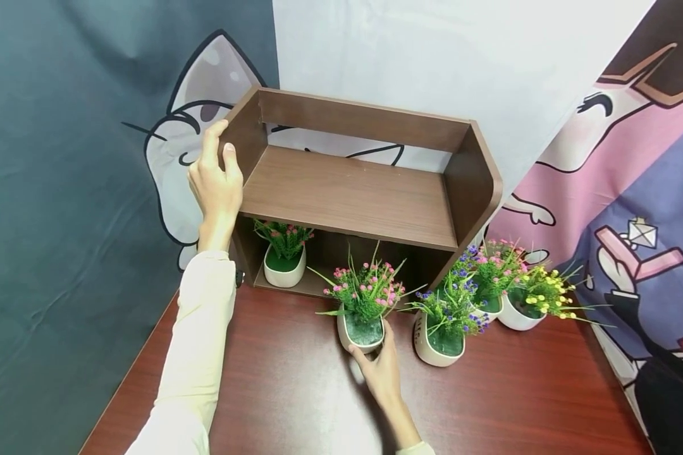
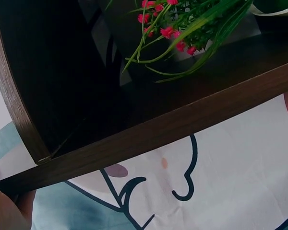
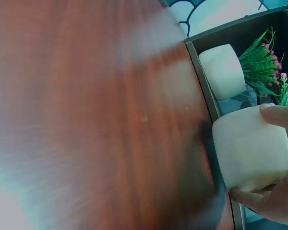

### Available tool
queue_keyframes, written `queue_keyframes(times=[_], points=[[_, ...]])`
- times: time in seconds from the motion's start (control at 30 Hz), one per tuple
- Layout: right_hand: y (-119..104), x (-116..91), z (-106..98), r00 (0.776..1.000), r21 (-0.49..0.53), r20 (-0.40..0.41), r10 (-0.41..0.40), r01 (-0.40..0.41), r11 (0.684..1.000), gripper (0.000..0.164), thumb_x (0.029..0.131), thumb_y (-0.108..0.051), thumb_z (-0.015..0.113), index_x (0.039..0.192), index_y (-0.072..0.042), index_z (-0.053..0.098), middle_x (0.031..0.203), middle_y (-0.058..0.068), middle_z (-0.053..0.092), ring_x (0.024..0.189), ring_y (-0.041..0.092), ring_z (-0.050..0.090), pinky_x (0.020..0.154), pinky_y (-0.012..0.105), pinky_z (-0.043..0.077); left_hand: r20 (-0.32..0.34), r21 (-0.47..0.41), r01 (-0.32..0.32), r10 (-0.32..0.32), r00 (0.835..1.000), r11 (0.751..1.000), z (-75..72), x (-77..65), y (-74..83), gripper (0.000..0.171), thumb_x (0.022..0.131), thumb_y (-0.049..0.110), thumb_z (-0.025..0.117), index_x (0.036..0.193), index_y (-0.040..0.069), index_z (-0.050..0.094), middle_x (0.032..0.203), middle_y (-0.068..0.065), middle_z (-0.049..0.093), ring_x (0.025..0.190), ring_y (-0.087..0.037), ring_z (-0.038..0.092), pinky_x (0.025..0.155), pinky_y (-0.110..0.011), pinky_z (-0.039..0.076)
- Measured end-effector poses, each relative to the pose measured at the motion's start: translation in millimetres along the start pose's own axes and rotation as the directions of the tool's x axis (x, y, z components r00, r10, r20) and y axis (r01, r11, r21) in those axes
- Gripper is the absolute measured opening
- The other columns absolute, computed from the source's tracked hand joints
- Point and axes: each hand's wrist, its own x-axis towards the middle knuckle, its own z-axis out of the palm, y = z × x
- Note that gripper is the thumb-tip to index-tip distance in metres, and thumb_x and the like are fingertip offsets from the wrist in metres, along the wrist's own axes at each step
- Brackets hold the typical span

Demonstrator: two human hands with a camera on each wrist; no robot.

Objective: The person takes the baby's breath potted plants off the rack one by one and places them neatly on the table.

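My right hand (image 1: 382, 370) grips a white pot of pink artificial flowers (image 1: 364, 332), thumb on one side and fingers on the other. That pot is in front of the lower opening of a brown wooden shelf (image 1: 347, 189); in the right wrist view the white pot (image 3: 252, 148) overlaps the shelf's front edge. With my left hand (image 1: 216, 180) I hold the shelf's left side panel, thumb and fingers on either side of its edge (image 2: 19, 184). Inside the lower compartment, at the left, stands another potted plant (image 1: 284, 272) with reddish-pink flowers.
Right of the held pot, a white pot of blue-purple flowers (image 1: 441, 347) stands on the reddish wooden table (image 1: 284, 379). Behind it are a pink-flowered plant (image 1: 492, 303) and a yellow-flowered one (image 1: 520, 316), beside the shelf's right panel. Cartoon-printed cloth (image 1: 119, 221) hangs around.
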Motion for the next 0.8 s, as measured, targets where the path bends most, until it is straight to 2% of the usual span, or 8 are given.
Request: queue_keyframes(times=[0.13,0.27,0.37,0.47,0.57,0.67,0.77,0.8], points=[[-1,-21,-19,0.999,0.094,0.041,0.027,-0.031,0.995,0.081,0.069,-0.009,0.081,0.135,0.001,0.036,0.128,0.026,0.049,0.112,0.035,0.053,0.085,0.04,0.045,-0.007,-0.007,-0.009,0.009,1.0,1.0,0.6,-2.3,-1.2,0.035,0.093,0.019,0.045,0.125,0.02,0.058,0.114,0.0,0.065,0.053,-0.025,0.035,0.057,-0.03,0.024],[-6,-38,-42,0.997,0.071,0.053,0.048,-0.052,0.996,0.08,0.068,-0.009,0.081,0.135,0.0,0.037,0.132,0.023,0.047,0.119,0.035,0.046,0.09,0.04,0.041,-0.009,-0.009,-0.021,0.021,1.0,1.0,1.7,-2.6,-1.7,0.035,0.094,0.021,0.044,0.126,0.019,0.058,0.102,-0.009,0.068,0.051,-0.024,0.034,0.055,-0.03,0.023],[-7,-47,-58,0.997,0.053,0.029,0.074,-0.076,0.996,0.082,0.065,-0.007,0.083,0.134,-0.001,0.039,0.131,0.02,0.048,0.118,0.026,0.047,0.087,0.035,0.044,-0.014,-0.001,-0.019,0.019,1.0,1.0,1.7,-1.7,-2.5,0.035,0.094,0.022,0.044,0.126,0.02,0.058,0.09,-0.015,0.067,0.051,-0.022,0.032,0.054,-0.03,0.022],[-4,-55,-73,0.996,0.037,-0.004,0.089,-0.089,0.995,0.082,0.061,-0.005,0.085,0.132,-0.002,0.043,0.128,0.02,0.051,0.113,0.009,0.049,0.083,0.029,0.047,-0.021,0.003,-0.011,0.011,1.0,1.0,0.5,-1.2,-3.7,0.035,0.094,0.022,0.044,0.126,0.021,0.058,0.091,-0.014,0.067,0.052,-0.022,0.032,0.055,-0.031,0.022],[1,-60,-89,0.998,-0.015,-0.018,0.059,-0.059,0.998,0.081,0.057,-0.003,0.086,0.128,-0.002,0.047,0.122,0.02,0.055,0.108,-0.003,0.047,0.08,0.028,0.048,-0.034,0.002,-0.013,0.013,0.999,1.0,-1.4,-0.9,-5.4,0.035,0.093,0.021,0.044,0.125,0.02,0.059,0.091,-0.013,0.067,0.051,-0.022,0.032,0.055,-0.032,0.022],[15,-67,-107,0.999,-0.098,-0.032,-0.023,0.02,0.995,0.085,0.052,-0.003,0.088,0.126,-0.001,0.048,0.116,0.019,0.059,0.104,-0.004,0.049,0.075,0.028,0.05,-0.04,0.005,-0.017,0.018,0.999,1.0,-3.0,-1.0,-7.1,0.035,0.093,0.021,0.044,0.125,0.019,0.059,0.088,-0.015,0.066,0.05,-0.023,0.032,0.054,-0.033,0.021],[34,-78,-123,0.999,-0.118,-0.044,0.003,-0.008,0.993,0.095,0.048,-0.004,0.09,0.132,-0.004,0.046,0.118,0.007,0.058,0.104,-0.004,0.05,0.074,0.021,0.048,-0.046,0.001,-0.022,0.022,0.999,1.0,-2.8,-0.9,-8.6,0.035,0.093,0.022,0.044,0.125,0.018,0.059,0.092,-0.013,0.067,0.05,-0.023,0.033,0.054,-0.033,0.021],[36,-82,-127,0.999,-0.122,-0.053,0.006,-0.013,0.992,0.096,0.048,-0.003,0.09,0.133,-0.004,0.045,0.117,0.008,0.058,0.103,-0.004,0.051,0.074,0.019,0.048,-0.05,-0.001,-0.022,0.022,0.999,1.0,-2.5,-0.7,-9.0,0.035,0.093,0.022,0.044,0.125,0.018,0.059,0.094,-0.012,0.068,0.05,-0.023,0.033,0.055,-0.033,0.022]])
